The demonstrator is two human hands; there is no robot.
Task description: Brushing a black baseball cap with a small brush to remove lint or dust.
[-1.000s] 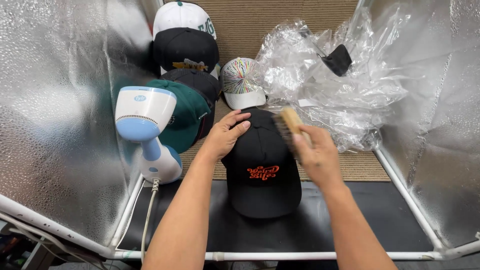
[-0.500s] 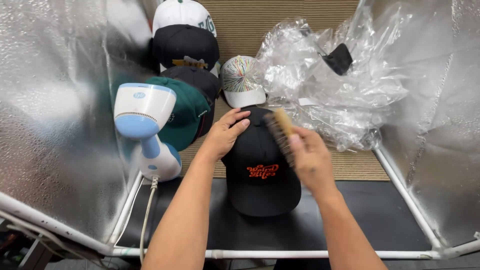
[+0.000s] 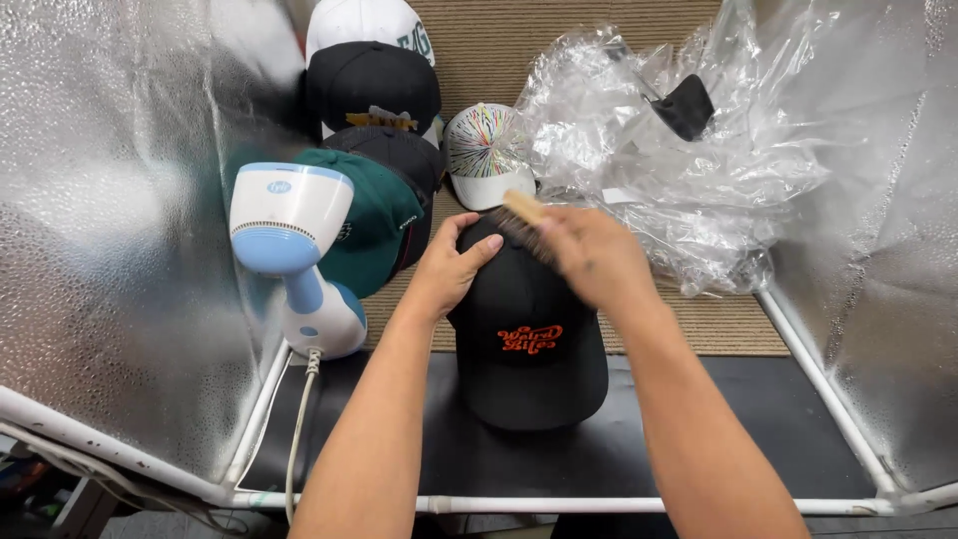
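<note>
a black fabric baseball cap with orange embroidered lettering on its front [image 3: 529,339] is seen lying on a dark mat [image 3: 699,439], its brim towards the camera and its crown reaching onto a tan woven mat [image 3: 728,324]. the left hand [image 3: 451,268] is laid on the left side of the crown, fingers spread and curved over the fabric, nothing being gripped. the right hand [image 3: 596,258] is closed around a small wooden-backed brush with dark bristles [image 3: 523,222], whose bristles are pressed to the top of the crown; this hand is blurred.

just left of the black cap, a white and light-blue handheld garment steamer with a white cord [image 3: 294,255] is stood upright. a dark green cap [image 3: 377,232] is leaned behind it, and further caps are stacked beyond: a black cap [image 3: 371,85], a white cap [image 3: 367,22], and a white cap with multicoloured streaks [image 3: 486,152]. crumpled clear plastic bags [image 3: 689,170] are heaped to the right. silvery reflective panels [image 3: 110,230] on a white tube frame [image 3: 639,504] enclose the space.
</note>
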